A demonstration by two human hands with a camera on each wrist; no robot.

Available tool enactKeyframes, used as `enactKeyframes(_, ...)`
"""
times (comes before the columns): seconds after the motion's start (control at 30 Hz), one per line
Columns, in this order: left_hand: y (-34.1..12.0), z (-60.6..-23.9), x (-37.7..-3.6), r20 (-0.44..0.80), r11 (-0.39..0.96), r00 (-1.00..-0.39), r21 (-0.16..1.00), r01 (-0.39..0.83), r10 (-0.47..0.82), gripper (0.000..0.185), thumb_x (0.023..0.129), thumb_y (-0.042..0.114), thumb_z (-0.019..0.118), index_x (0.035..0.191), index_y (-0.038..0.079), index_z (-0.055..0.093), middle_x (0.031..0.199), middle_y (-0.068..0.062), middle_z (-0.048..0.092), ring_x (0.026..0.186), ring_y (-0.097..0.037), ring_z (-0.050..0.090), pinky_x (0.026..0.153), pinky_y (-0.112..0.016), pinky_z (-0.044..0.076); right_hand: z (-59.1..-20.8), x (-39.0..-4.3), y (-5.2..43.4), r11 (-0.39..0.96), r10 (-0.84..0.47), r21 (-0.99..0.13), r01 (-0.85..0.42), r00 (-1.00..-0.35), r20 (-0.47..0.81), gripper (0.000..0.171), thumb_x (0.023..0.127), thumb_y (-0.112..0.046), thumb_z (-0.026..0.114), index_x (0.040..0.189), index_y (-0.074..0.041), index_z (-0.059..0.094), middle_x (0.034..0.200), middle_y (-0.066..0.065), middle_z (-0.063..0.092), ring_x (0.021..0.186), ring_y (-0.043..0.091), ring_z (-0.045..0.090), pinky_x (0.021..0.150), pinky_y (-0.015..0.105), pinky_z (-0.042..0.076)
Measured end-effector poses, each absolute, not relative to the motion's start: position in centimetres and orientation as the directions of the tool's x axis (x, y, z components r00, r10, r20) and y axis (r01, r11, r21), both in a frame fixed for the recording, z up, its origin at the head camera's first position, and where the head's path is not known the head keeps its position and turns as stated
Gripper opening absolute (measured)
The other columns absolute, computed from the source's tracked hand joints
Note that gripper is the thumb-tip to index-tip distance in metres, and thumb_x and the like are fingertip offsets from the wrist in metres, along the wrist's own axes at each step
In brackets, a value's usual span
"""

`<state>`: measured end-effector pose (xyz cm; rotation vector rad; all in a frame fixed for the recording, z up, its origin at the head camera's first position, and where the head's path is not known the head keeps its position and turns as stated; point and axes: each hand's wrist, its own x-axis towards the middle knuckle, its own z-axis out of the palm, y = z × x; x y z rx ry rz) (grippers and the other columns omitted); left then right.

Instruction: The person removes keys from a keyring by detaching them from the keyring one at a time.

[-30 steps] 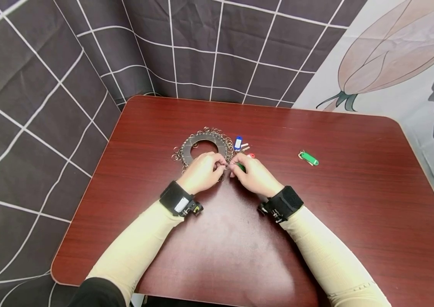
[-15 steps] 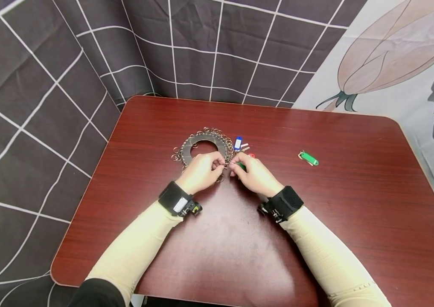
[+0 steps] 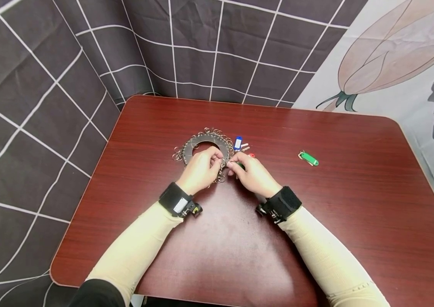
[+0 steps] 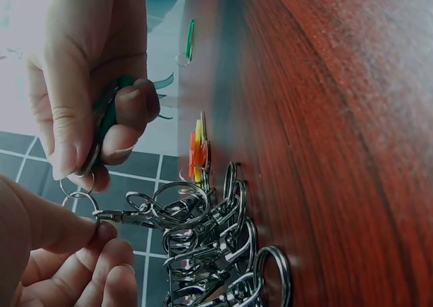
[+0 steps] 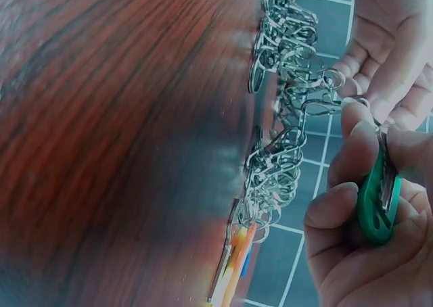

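Note:
My left hand (image 3: 201,169) is at the near right of a flat grey ring-shaped plate (image 3: 187,150) edged with several metal swivel clasps and split rings. Its thumb and fingers pinch a split ring (image 4: 86,197) that hangs from one of these swivel clasps (image 4: 122,216). Close beside it, my right hand (image 3: 253,174) grips a green key tag (image 5: 371,219), with a silver key (image 5: 388,185) lying along the tag. The tag's small ring (image 4: 70,182) overlaps the split ring at my fingertips in the left wrist view. Fingers hide part of the tag.
A blue key tag (image 3: 238,143) with keys (image 3: 245,148) lies just beyond my right hand, with a red tag (image 3: 251,155) partly hidden by it. Another green tag (image 3: 309,158) rests farther right on the red-brown table (image 3: 355,192). Grey checked cloth (image 3: 201,64) hangs behind.
The ring-shaped plate has shifted slightly right in the head view. My left fingers have moved a little, baring more clasps at the near edge, and my right hand has edged slightly left.

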<state>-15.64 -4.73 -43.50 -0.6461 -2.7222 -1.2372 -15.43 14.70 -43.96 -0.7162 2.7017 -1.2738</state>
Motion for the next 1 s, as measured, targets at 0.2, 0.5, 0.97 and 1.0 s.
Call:
enactKeyframes(0.2,-4.77,-43.51,-15.60,0.265,0.575,-0.902,0.701,0.422,0.340,0.007,0.091,0.007,0.058,0.095,0.007,0.063,0.082,0.001,0.064,0.073,-0.011,0.059,0.069,-0.026,0.049,-44.03,-15.45,14.64,0.499,-0.407,-0.774,-0.390,-0.894,0.188,0.007,0.099,-0.018,0.056,0.096,-0.012,0.059,0.077,0.000,0.066,0.066,0.014,0.060,0.064,0.030,0.047)
enactKeyframes(0.5,-4.77,-43.60,-15.51,0.238,0.571,-0.909,0.716,0.402,0.342,0.005,0.093,0.008,0.059,0.095,0.008,0.063,0.082,0.000,0.063,0.073,-0.013,0.058,0.068,-0.028,0.048,-43.82,-15.27,14.50,0.545,-0.379,-0.770,-0.331,-0.917,0.125,0.007,0.099,-0.016,0.055,0.093,-0.012,0.058,0.078,0.004,0.067,0.074,0.021,0.063,0.071,0.032,0.044)
enactKeyframes(0.97,-4.76,-43.49,-15.33,0.246,0.544,-0.893,0.722,0.428,0.377,0.007,0.095,0.011,0.059,0.097,0.010,0.066,0.087,0.000,0.065,0.075,-0.012,0.056,0.069,-0.029,0.046,-44.21,-15.63,14.91,0.486,-0.337,-0.839,-0.245,-0.938,0.079,0.007,0.098,-0.011,0.057,0.091,-0.009,0.059,0.078,0.008,0.067,0.064,0.025,0.059,0.052,0.028,0.047)
enactKeyframes(1.0,-4.77,-43.51,-15.37,0.251,0.548,-0.890,0.714,0.436,0.382,0.007,0.096,0.011,0.059,0.096,0.010,0.066,0.086,0.000,0.065,0.074,-0.012,0.056,0.068,-0.029,0.046,-44.21,-15.65,14.89,0.487,-0.336,-0.838,-0.247,-0.938,0.081,0.007,0.097,-0.011,0.057,0.091,-0.009,0.059,0.078,0.008,0.067,0.064,0.024,0.059,0.053,0.028,0.047)
